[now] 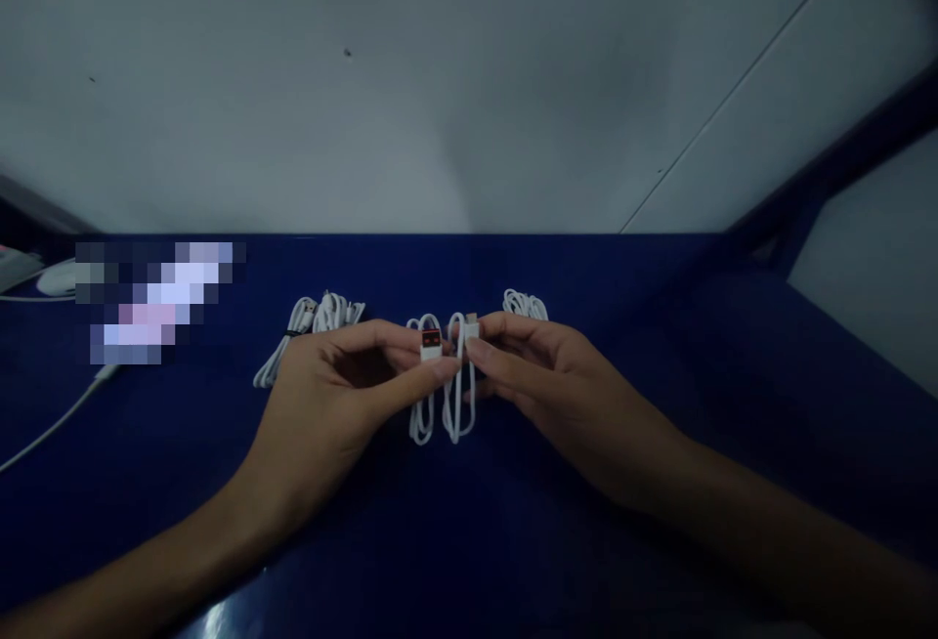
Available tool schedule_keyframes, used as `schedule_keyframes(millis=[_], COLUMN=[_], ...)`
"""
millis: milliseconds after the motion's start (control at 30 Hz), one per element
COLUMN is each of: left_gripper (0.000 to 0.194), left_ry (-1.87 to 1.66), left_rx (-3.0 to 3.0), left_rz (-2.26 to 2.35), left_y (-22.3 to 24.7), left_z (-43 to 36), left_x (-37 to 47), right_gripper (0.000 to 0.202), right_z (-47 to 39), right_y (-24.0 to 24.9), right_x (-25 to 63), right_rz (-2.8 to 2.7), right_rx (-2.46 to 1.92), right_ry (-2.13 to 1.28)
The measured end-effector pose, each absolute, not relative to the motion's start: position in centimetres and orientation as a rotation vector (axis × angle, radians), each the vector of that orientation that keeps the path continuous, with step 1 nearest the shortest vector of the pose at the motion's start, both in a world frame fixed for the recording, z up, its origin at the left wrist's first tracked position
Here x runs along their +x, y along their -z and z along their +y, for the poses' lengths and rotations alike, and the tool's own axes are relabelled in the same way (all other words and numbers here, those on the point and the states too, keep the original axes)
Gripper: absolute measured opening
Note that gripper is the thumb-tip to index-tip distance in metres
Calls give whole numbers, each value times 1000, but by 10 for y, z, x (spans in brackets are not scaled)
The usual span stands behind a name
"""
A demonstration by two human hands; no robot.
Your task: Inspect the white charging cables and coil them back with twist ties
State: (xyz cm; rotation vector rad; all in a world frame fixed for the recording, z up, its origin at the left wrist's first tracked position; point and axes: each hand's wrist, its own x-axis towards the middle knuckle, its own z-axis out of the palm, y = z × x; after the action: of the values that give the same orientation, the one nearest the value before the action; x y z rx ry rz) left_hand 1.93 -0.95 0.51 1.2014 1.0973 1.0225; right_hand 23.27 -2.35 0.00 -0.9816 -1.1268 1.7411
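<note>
A white cable (458,414), folded into long loops, hangs between my two hands above the blue table. My left hand (329,395) pinches it by the white plug with an orange-red inside (431,341), thumb in front. The other, smaller plug (472,328) is between the thumb and forefinger of my right hand (578,385). Both plugs point upward, side by side. Behind my left hand lie bundled white cables (333,312), one with a dark tie. Another coiled white cable (526,304) lies behind my right hand, partly hidden by it.
The blue table (454,541) meets a pale grey wall (410,111) at its back edge. On the left are a blurred-out bright object (168,302), a white cord (59,434) running from it, and a white item (59,277). A blue frame stands at the right.
</note>
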Motion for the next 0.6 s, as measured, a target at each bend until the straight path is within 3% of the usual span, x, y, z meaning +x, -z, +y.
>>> schedule_keyframes(millis=[133, 333, 600], left_gripper=[16, 19, 17], left_ry=[-1033, -1033, -1019], left_rx=[1232, 1242, 1240], left_rz=[1090, 1135, 1200], left_y=[-6, -1, -3], left_z=[-11, -6, -6], left_x=[19, 20, 21], right_gripper=[15, 26, 19], right_z=[-23, -24, -26], right_y=[1, 3, 5], right_x=[232, 232, 231], right_rz=[-1123, -1097, -1094], right_rx=[-977, -1048, -1056], right_ry=[-1748, -1714, -1728])
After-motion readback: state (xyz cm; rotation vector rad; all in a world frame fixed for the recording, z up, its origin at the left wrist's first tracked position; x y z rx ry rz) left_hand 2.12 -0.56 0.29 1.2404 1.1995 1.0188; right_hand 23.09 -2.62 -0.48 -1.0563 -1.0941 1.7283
